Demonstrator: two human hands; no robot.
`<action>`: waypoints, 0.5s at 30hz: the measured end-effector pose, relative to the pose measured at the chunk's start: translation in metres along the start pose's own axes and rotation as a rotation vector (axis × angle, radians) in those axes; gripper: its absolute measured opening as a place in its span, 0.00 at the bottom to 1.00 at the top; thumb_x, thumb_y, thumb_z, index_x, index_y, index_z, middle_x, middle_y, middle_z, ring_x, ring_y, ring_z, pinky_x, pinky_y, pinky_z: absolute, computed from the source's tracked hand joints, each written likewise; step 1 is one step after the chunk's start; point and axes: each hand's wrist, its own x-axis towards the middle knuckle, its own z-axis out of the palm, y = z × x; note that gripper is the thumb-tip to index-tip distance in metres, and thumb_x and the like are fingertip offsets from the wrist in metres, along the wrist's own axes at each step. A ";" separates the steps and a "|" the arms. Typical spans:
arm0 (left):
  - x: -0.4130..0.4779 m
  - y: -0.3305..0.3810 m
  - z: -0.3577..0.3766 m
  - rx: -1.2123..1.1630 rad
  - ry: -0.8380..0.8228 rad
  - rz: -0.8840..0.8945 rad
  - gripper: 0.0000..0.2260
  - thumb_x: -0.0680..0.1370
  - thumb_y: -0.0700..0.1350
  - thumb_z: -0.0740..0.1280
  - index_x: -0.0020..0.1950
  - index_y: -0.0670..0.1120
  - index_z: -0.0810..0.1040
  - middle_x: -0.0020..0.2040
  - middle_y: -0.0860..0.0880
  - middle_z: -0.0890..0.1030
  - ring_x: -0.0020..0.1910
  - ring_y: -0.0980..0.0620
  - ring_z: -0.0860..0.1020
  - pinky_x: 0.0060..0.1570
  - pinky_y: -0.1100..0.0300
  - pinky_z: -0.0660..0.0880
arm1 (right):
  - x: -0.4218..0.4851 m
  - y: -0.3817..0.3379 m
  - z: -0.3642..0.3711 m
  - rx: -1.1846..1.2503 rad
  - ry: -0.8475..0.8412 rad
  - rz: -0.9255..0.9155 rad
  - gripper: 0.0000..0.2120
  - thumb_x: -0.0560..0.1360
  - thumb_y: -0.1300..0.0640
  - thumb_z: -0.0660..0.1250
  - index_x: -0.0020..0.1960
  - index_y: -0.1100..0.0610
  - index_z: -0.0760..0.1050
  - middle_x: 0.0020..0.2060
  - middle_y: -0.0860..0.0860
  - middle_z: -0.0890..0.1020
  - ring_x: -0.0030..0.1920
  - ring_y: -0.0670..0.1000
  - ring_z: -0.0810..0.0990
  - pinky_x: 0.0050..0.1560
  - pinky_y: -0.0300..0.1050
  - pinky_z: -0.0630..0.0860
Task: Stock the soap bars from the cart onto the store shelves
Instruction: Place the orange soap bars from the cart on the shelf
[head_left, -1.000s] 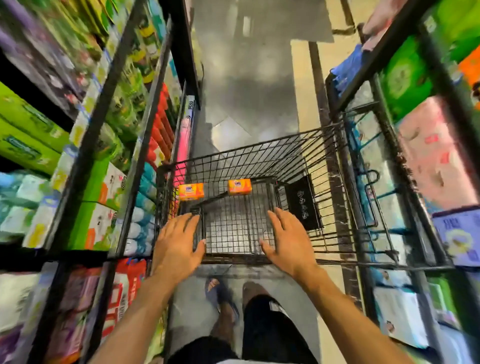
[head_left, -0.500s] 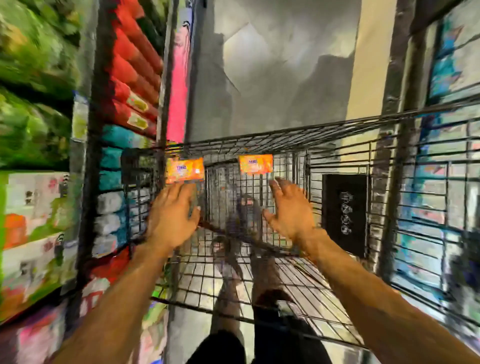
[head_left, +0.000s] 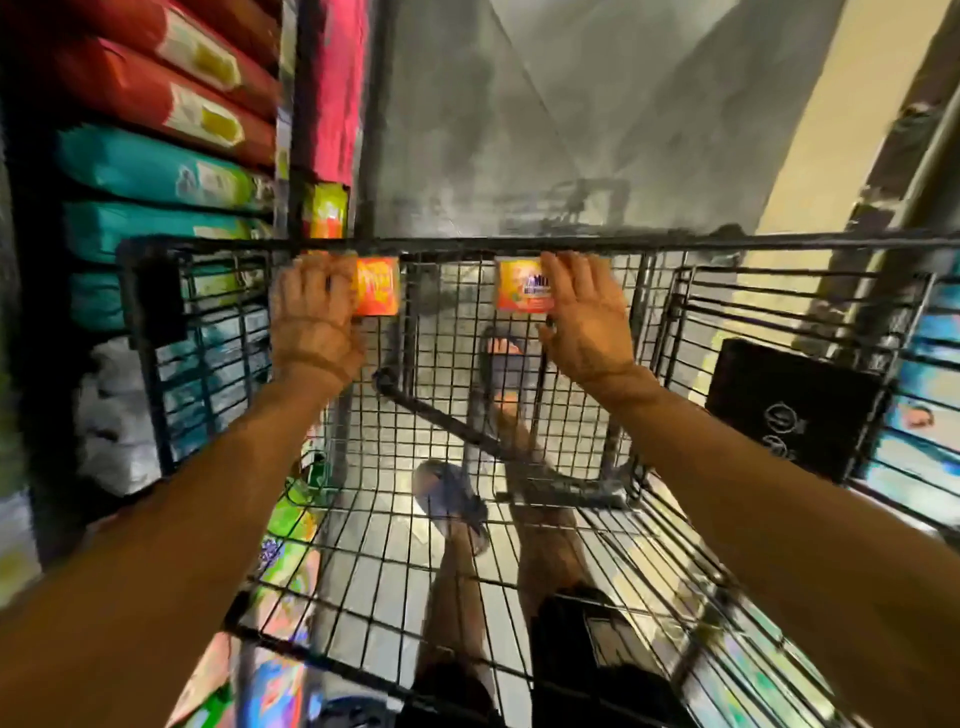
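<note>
**Two bars, two hands, one blurred reach**

Both arms are stretched deep into the cart (head_left: 467, 243). Our left hand (head_left: 317, 322) has its fingers curled over the near end of the left bar (head_left: 379, 288), and we read that as a grasp. About half the bar shows past the knuckles, toward the other hand. Our right hand (head_left: 584, 322) lies with straight fingers across the outer end of the right bar (head_left: 522, 288), thumb at the bar's lower corner. We cannot tell whether that hand has clamped or only rests there. Both bars sit just ahead of the palms, against the cart's far wall and directly under its rim. A clear gap separates them.

The risks, as we judge them:

- **Snagging on the rim.** It runs right above the fingertips, so lifting straight up could knock a bar out of a shallow hold.
- **Losing the right bar.** If the thumb is not truly under it, it may slide from beneath flat fingers onto the wire floor below the wrists.
- **A glossy wrapper.** Being held only by one end, either bar could twist out.
- **A crowded carry.** The shelves (head_left: 296, 104) stand outboard of the left hand, already crowded with packs (head_left: 156, 93). The right hand must cross over to reach them, and a hurried swing could clip the cart's side.
</note>
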 end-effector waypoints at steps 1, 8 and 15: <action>0.004 -0.004 0.002 0.040 0.048 0.033 0.33 0.71 0.41 0.72 0.75 0.41 0.66 0.71 0.34 0.68 0.69 0.33 0.66 0.73 0.42 0.57 | 0.003 0.002 0.001 0.000 0.036 -0.012 0.37 0.72 0.53 0.73 0.77 0.60 0.64 0.72 0.61 0.70 0.72 0.64 0.67 0.75 0.62 0.65; 0.004 -0.017 0.006 -0.187 0.074 0.032 0.29 0.70 0.44 0.75 0.70 0.46 0.72 0.66 0.42 0.74 0.63 0.38 0.72 0.65 0.46 0.72 | -0.005 0.007 -0.013 0.090 -0.057 -0.021 0.31 0.70 0.46 0.73 0.68 0.61 0.71 0.60 0.60 0.74 0.56 0.58 0.74 0.56 0.53 0.76; -0.091 -0.009 -0.031 -0.901 0.057 -0.203 0.25 0.68 0.48 0.78 0.64 0.47 0.79 0.58 0.45 0.72 0.55 0.50 0.76 0.53 0.62 0.74 | -0.080 -0.001 -0.055 0.500 -0.199 0.085 0.27 0.74 0.56 0.77 0.69 0.62 0.73 0.54 0.52 0.75 0.53 0.45 0.78 0.60 0.43 0.77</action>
